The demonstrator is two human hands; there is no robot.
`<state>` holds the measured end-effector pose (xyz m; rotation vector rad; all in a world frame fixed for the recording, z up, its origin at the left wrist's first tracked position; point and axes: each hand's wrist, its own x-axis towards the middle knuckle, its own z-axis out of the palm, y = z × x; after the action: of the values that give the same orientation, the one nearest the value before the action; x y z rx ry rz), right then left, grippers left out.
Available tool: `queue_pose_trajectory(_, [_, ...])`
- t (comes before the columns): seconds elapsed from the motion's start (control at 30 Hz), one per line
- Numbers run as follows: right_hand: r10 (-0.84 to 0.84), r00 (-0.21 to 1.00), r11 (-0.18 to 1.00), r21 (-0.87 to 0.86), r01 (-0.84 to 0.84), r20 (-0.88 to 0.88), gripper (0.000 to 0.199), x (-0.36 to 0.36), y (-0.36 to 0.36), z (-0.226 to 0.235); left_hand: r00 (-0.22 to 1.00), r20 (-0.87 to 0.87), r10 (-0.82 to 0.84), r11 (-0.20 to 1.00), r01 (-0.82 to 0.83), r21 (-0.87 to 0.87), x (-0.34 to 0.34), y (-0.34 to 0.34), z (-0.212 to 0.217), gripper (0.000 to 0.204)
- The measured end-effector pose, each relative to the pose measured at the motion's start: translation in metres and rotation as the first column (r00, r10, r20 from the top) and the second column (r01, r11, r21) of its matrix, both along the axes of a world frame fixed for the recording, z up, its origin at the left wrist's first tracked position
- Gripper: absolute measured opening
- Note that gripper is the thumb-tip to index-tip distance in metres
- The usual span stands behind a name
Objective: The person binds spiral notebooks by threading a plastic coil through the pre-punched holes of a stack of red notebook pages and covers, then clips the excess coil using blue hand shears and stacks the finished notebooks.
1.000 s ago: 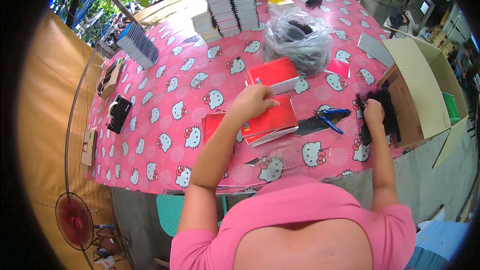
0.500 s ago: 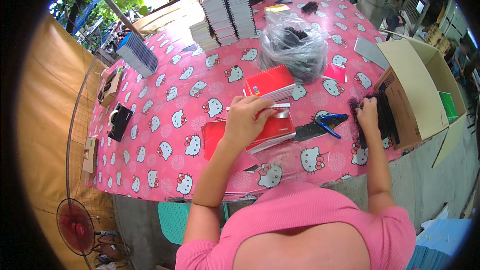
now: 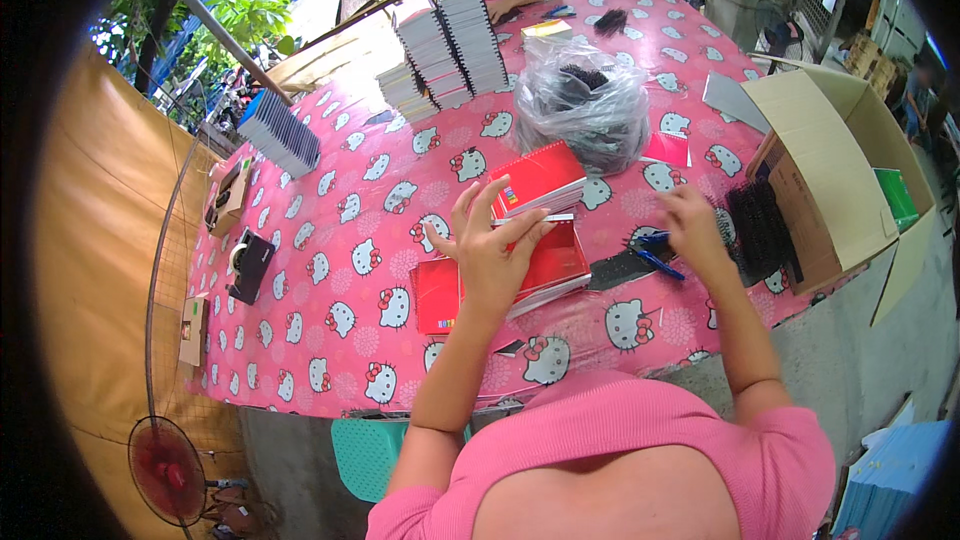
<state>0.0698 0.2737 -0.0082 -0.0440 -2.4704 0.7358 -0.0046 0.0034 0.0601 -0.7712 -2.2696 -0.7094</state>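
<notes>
Lifting the left hand (image 3: 492, 248), fingers spread and gripping nothing, just above a red notebook (image 3: 545, 265) lying on the pink cartoon-cat tablecloth (image 3: 340, 270), between a second red notebook (image 3: 537, 180) and a flat red cover (image 3: 437, 295). Held the right hand (image 3: 692, 228) loosely curled near a bundle of black spiral binding coils (image 3: 758, 230); could not tell whether anything was pinched. Best done, probably, by squaring the pages before feeding a coil. Lay blue-handled pliers (image 3: 652, 252) just beside the right hand. Showed more black coils inside a clear plastic bag (image 3: 585, 105); showed a green item in the open cardboard box (image 3: 835, 175).
</notes>
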Motion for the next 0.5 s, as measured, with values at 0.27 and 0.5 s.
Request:
queue_pose_trajectory(0.27, [0.275,0.944,0.896,-0.307,-0.320,-0.183,0.022,-0.015,-0.081,0.064,0.966,0.180,-0.188,0.971,0.155,0.183,-0.006,-0.005,-0.009,0.018])
queue_pose_trajectory(0.5, [0.357,0.917,0.897,-0.208,-0.390,-0.179,0.021,-0.019,-0.075,0.070,0.953,0.202,-0.227,0.965,0.193,0.175,0.002,-0.008,-0.006,0.018])
